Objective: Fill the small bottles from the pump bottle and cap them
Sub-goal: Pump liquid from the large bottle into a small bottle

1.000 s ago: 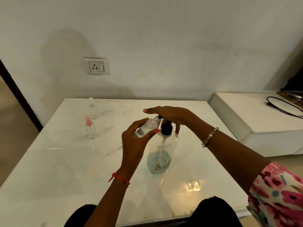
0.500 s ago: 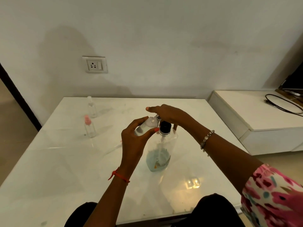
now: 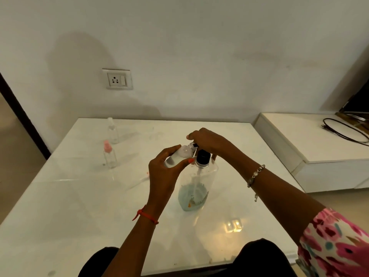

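both hands meet above the middle of the surface (image 3: 79, 196). the left hand (image 3: 162, 176) wraps the small bottle (image 3: 178, 156) round its body, thumb on one side and fingers on the other, and holds it tilted with its neck up against the spout of the pump bottle (image 3: 197, 186). the right hand (image 3: 208, 139) lies over the top of the pump bottle with its fingers bent down round the pump head, which it hides; only the black collar (image 3: 203, 156) shows beneath it. the pump bottle stands upright on the surface, just beside the left hand and directly under the right. the small bottle looks like thin clear plastic, so it is probably light, smooth and easy to let slip if wet. a grip round the middle suits it, firm but not so tight that it squeezes. the pump bottle is tall and clear with only a little bluish liquid at the bottom, so it is likely light and apt to tip. any push on it should go straight down. two more bottles, a pink-capped bottle (image 3: 109, 154) and a clear-capped bottle (image 3: 113, 130), stand upright far off to the left, well apart from both hands. i cannot tell whether they are filled.
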